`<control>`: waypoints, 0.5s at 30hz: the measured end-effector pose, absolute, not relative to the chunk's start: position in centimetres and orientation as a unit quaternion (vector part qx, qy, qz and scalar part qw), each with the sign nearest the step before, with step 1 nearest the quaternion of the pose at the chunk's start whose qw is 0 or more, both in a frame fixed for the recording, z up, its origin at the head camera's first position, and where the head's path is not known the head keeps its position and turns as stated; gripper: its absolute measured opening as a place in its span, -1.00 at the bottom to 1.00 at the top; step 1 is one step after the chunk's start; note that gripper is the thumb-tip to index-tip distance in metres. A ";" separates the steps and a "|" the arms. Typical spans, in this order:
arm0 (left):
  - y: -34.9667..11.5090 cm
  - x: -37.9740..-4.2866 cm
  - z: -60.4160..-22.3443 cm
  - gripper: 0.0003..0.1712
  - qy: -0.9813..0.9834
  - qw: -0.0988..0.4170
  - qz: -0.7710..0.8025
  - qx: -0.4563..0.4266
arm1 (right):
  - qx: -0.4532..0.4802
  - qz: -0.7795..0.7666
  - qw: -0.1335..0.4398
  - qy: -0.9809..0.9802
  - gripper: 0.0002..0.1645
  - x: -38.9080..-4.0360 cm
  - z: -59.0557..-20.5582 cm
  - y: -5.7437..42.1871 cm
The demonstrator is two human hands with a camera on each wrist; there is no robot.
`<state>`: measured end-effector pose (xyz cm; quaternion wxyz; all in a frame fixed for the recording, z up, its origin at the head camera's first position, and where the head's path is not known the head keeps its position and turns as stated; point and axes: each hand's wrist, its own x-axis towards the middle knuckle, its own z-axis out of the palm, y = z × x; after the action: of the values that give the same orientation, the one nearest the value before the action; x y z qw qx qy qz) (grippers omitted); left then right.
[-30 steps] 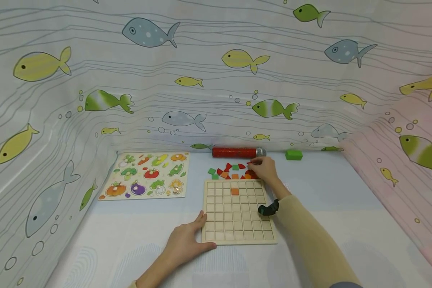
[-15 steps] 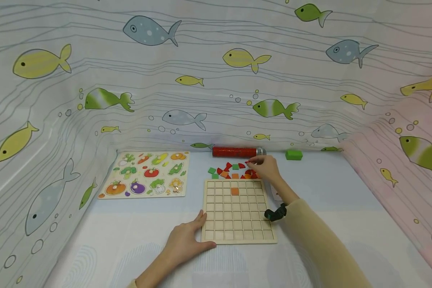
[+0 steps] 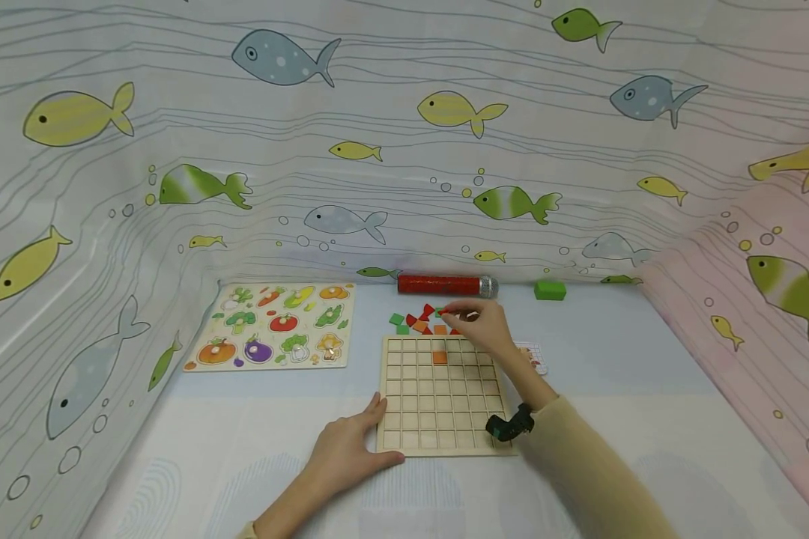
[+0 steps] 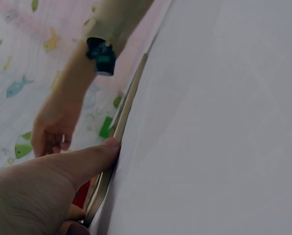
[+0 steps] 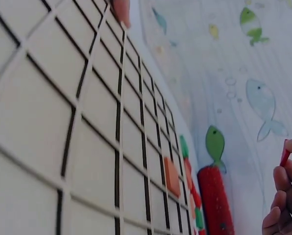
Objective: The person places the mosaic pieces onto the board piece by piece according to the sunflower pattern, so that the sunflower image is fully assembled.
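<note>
My left hand (image 3: 350,445) rests at the near left corner of a square wooden grid board (image 3: 421,419). Its thumb lies along the front edge and its fingers against the left side, with the thumb (image 4: 94,161) close up in the left wrist view. Above the far part of the board, my right hand (image 3: 485,326) pinches a small red piece (image 5: 285,152) between thumb and forefinger; its exact shape is hard to tell. One orange square tile (image 3: 440,358) sits in a cell of the second row. Red, green and orange pieces (image 3: 420,326) lie loose beyond the board, partly hidden by the right hand.
A vegetable peg puzzle (image 3: 313,359) lies to the left. Along the back wall stand a red microphone-like cylinder (image 3: 438,284) and a green block (image 3: 550,290). A small printed card (image 3: 538,358) lies right of the board, partly behind the right forearm.
The right hand has moved left and slightly nearer with the red piece, from the loose pieces' right end toward the board's far edge. More of the card now shows. The left hand has stayed put.
</note>
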<state>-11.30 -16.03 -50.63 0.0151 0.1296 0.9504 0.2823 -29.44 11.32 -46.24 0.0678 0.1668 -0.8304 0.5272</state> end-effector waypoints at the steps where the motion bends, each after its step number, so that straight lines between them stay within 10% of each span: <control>1: -16.0 -11.3 -50.6 0.17 0.951 0.015 0.282 0.130 | 0.168 0.530 0.069 -0.828 -0.81 -29.1 -46.2 11.0; 15: -16.0 -11.5 -50.7 0.17 0.949 0.016 0.284 0.133 | 0.193 0.555 0.062 -0.807 -0.81 -25.9 -47.3 8.9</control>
<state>-11.50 -16.03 -50.74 0.0157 0.1327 0.9494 0.2843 -25.89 8.93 -47.32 0.0619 0.1930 -0.8068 0.5549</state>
